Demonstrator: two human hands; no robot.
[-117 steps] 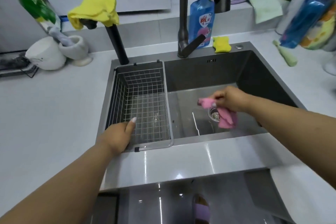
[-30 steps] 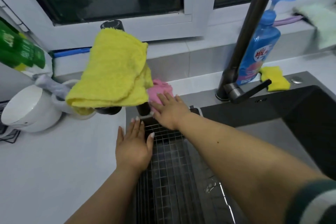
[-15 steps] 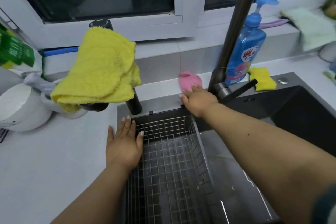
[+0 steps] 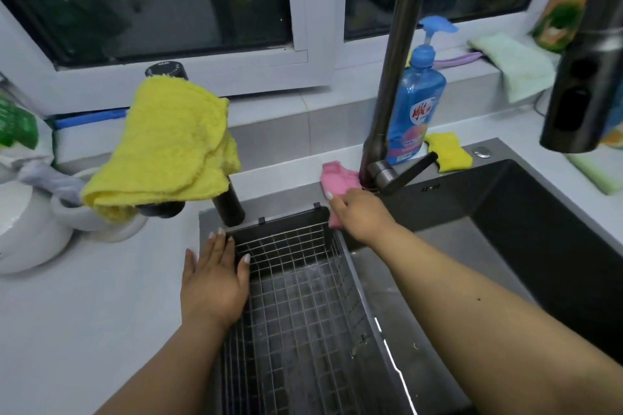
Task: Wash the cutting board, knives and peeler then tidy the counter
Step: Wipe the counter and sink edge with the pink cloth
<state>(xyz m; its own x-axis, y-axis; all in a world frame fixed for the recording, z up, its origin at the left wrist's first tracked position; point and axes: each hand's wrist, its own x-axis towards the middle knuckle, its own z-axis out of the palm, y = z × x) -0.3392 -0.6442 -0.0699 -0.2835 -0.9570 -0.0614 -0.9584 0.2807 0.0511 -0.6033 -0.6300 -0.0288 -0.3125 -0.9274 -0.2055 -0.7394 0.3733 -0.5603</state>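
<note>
My right hand (image 4: 362,216) presses a pink cloth (image 4: 337,180) onto the sink's back rim, right beside the base of the dark faucet (image 4: 387,94). The cloth lies partly under my fingers; how they lie on it is hidden. My left hand (image 4: 214,283) rests flat, fingers straight, on the left rim of the wire drain basket (image 4: 303,296) that sits in the dark sink (image 4: 505,229). No cutting board, knife or peeler is in view.
A yellow towel (image 4: 168,148) hangs over a black tap on the left. A blue dish soap bottle (image 4: 416,104) and a yellow sponge (image 4: 448,152) stand behind the faucet. White bowls (image 4: 30,229) sit on the left counter. A pale green cloth (image 4: 512,64) lies on the sill.
My right hand has slid the pink cloth rightward along the back rim, from behind the yellow towel to the faucet base. My left hand has stayed on the basket rim.
</note>
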